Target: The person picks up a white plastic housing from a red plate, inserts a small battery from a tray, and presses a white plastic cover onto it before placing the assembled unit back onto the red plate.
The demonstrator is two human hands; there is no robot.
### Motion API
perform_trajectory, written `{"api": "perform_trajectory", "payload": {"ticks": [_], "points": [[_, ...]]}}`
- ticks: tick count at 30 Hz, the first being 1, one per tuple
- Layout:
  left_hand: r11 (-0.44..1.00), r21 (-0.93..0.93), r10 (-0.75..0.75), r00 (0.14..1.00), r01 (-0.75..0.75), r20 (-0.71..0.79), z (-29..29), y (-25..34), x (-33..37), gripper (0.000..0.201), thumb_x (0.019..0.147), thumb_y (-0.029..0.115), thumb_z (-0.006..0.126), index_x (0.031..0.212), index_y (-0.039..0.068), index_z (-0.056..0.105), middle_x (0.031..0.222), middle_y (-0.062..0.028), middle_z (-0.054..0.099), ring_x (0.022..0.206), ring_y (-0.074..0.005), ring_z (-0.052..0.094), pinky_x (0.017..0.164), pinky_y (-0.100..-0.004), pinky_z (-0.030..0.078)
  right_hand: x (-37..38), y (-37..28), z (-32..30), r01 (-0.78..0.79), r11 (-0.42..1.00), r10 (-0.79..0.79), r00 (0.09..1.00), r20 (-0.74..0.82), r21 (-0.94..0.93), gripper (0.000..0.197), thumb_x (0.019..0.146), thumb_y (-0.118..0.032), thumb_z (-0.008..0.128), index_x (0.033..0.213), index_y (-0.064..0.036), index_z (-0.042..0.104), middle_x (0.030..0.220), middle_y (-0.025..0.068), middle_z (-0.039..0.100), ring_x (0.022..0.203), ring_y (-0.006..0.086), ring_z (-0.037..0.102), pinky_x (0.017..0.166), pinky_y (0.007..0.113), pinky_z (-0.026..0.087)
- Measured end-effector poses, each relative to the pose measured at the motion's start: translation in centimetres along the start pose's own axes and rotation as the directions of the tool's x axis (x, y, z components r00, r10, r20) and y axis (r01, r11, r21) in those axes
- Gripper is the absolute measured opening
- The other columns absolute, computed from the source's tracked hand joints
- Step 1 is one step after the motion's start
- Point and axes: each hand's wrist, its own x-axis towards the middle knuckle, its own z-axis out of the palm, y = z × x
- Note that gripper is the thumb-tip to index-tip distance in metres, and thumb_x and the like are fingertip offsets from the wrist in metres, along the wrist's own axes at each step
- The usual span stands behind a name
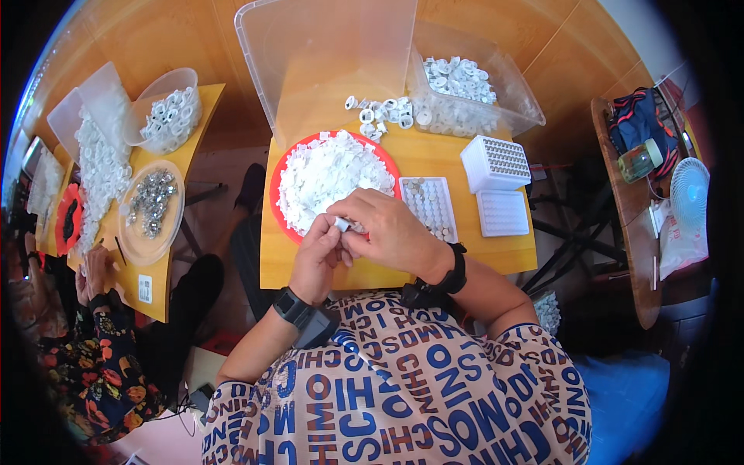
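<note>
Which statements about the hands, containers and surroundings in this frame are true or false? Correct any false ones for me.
1. The left hand and right hand meet at a small white plastic piece. True.
2. The red round tray lies right of the white grid tray. False: it lies left.
3. The clear plastic bin at upper right contains white pieces. True.
4. The small fan at far right is red. False: it is pale blue.

Wood wall (535, 31) runs along the back, seams visible; pale wall (642, 29) at upper right. Yellow centre table (496, 257), similar left table (160, 270), brown right table (616, 221) (fisheye bends its edges). Shaded floor (221, 159) shows between the yellow ones.
</note>
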Motion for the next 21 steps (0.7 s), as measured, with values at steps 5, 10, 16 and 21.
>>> {"api": "perform_trajectory", "payload": {"ticks": [5,10,16,21], "points": [[0.997,-0.070,0.035,0.994,-0.028,0.105,-0.5,0.5,-1.2,0.043,0.097,0.038,0.050,0.121,0.002,0.049,0.098,-0.0072,0.062,0.081,-0.0132,0.059,0.071,-0.0240,0.046,-0.4,-0.7,0.4,-0.117,0.980,0.118,0.993,-0.002,0.159,0.030,0.072,-0.001,0.064,0.101,-0.0062,0.062,0.092,0.0104,0.060,0.086,0.0293,0.061,0.075,0.038,0.050],[0.992,-0.098,0.089,0.990,-0.079,0.105,-1.3,0.3,-1.6,0.046,0.096,0.039,0.051,0.121,0.001,0.051,0.103,-0.0097,0.063,0.081,-0.0156,0.060,0.072,-0.0253,0.047,-0.1,-1.5,0.8,0.045,0.999,-0.046,0.998,-0.040,-0.018,0.031,0.073,-0.001,0.068,0.103,-0.0056,0.064,0.091,0.0088,0.060,0.083,0.0262,0.062,0.072,0.033,0.051],[0.979,-0.179,0.115,0.985,-0.092,0.126,-1.5,0.4,-2.0,0.049,0.093,0.040,0.055,0.122,0.000,0.051,0.108,-0.0114,0.062,0.089,-0.0173,0.059,0.075,-0.0281,0.047,-0.1,-2.5,0.3,-0.049,0.996,0.053,0.998,-0.040,0.081,0.033,0.071,-0.009,0.076,0.101,-0.0055,0.065,0.091,0.0080,0.060,0.083,0.0252,0.062,0.071,0.034,0.050],[0.981,-0.168,0.121,0.986,-0.101,0.115,-1.4,0.6,-2.2,0.051,0.090,0.038,0.060,0.123,0.000,0.052,0.115,-0.0129,0.061,0.103,-0.0189,0.058,0.087,-0.0306,0.046,-0.1,-2.8,0.3,-0.051,0.993,0.052,0.999,-0.009,0.110,0.038,0.066,-0.015,0.082,0.099,-0.0048,0.066,0.091,0.0076,0.060,0.083,0.0246,0.062,0.072,0.034,0.050]]}}
